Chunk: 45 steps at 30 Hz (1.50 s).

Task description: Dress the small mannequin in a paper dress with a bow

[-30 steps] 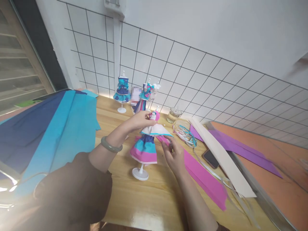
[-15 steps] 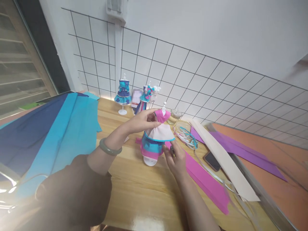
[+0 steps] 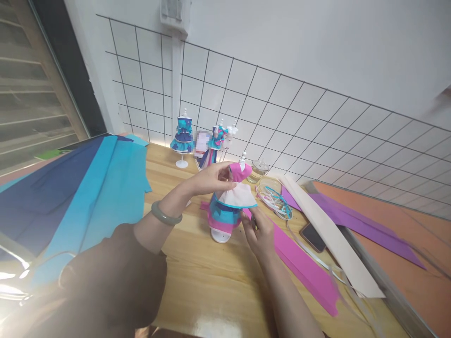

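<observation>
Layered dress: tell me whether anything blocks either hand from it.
Nothing visible does. The left hand holds the dress near its waist; the right hand is at its blue-edged hem. The pink strip lies on the table.

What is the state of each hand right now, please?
Left hand: closed, holding the dressed mannequin near its pink bodice.
Right hand: partly curled at the white skirt layer; grip cannot be told.
</observation>
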{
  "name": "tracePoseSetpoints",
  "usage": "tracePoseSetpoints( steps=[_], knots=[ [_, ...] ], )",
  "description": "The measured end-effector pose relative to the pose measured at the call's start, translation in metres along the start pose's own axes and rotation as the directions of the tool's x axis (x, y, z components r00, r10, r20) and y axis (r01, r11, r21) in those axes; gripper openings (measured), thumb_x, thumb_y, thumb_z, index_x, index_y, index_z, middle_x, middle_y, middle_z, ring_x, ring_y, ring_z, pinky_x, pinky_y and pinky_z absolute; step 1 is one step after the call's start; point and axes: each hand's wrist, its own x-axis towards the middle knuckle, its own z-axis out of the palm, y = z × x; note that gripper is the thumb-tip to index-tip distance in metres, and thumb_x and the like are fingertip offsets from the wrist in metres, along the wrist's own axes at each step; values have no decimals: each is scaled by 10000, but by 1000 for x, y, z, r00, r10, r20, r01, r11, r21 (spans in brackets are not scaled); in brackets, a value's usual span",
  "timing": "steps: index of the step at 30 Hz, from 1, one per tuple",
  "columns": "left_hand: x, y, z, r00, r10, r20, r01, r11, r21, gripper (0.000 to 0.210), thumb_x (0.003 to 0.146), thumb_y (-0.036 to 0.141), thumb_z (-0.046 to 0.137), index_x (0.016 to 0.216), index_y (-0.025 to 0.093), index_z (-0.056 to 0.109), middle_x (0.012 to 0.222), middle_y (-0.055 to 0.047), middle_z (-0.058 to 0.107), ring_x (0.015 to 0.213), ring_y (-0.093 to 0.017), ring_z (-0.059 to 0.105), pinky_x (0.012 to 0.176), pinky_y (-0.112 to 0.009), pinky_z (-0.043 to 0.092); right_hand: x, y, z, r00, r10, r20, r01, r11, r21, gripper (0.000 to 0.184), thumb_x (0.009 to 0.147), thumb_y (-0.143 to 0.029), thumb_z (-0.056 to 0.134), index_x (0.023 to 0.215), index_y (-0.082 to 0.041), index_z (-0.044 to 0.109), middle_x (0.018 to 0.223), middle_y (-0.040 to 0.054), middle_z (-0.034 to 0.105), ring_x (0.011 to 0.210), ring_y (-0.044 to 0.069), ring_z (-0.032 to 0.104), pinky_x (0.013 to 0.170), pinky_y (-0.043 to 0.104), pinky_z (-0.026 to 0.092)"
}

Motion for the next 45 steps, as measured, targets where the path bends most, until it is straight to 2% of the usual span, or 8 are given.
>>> tracePoseSetpoints(
  steps=[5, 12, 16, 24, 28, 34, 39, 45],
  knots=[
    [1, -3, 0, 1000, 9, -25, -9, 1000, 5, 321, 702, 216, 627, 1004, 136, 555, 861, -32, 584, 797, -133, 553, 683, -245, 439, 1, -2, 0, 1000, 7, -21, -7, 1000, 26, 215, 871, -254, 482, 1061, -186, 556, 726, 23, 574, 541, 130, 461, 515, 259, 343],
    [4, -6, 3, 991, 24, -128, -19, 999, 41, 338, 698, 185, 596, 1031, 141, 555, 862, -25, 574, 797, -128, 545, 701, -243, 436, 5, -5, -3, 982, 176, 71, -188, 950, 248, 385, 915, -456, 270, 983, -192, 542, 794, 46, 555, 696, 178, 521, 614, 291, 398],
    [7, -8, 5, 978, 43, -204, -33, 998, 54, 254, 687, 165, 576, 939, 136, 559, 834, -12, 557, 788, -124, 543, 719, -241, 438, 5, -5, -2, 960, 248, 130, -277, 909, 311, 367, 914, -451, 309, 1063, -197, 529, 755, 33, 537, 716, 182, 536, 664, 304, 422],
    [6, -9, 6, 941, 73, -330, 1, 976, 220, 351, 676, 174, 564, 1025, 151, 574, 894, -25, 588, 797, -137, 554, 720, -245, 442, 6, -12, 2, 900, 371, 228, -435, 791, 431, 390, 921, -472, 317, 1109, -190, 510, 627, -32, 378, 570, 130, 407, 523, 246, 341],
    [6, -7, 8, 937, 65, -344, 29, 965, 261, 451, 682, 187, 558, 1132, 164, 549, 951, -38, 616, 850, -163, 576, 750, -260, 448, 11, -19, 0, 863, 424, 276, -505, 705, 498, 353, 918, -500, 317, 875, -195, 491, 572, -58, 294, 490, 102, 292, 457, 232, 250],
    [5, -3, 9, 924, 89, -371, 37, 947, 320, 456, 693, 211, 564, 1147, 173, 554, 939, -37, 617, 819, -158, 572, 743, -258, 451, 12, -17, 0, 806, 494, 327, -591, 638, 494, 396, 882, -565, 341, 799, -197, 461, 547, -65, 317, 456, 87, 269, 420, 216, 192],
    [5, -4, 9, 917, 97, -386, 46, 938, 344, 480, 710, 224, 560, 1187, 186, 530, 950, -39, 613, 826, -157, 570, 737, -250, 446, 12, -17, -1, 798, 482, 362, -602, 615, 509, 417, 872, -583, 343, 775, -195, 461, 504, -74, 324, 420, 77, 258, 403, 204, 186],
    [4, -3, 17, 927, 127, -352, 29, 914, 405, 429, 719, 211, 548, 1148, 193, 542, 929, -18, 615, 803, -140, 555, 736, -235, 432, 11, -16, 0, 758, 494, 426, -647, 485, 588, 437, 844, -620, 359, 717, -208, 427, 484, -78, 318, 373, 61, 214, 355, 191, 143]
  ],
)
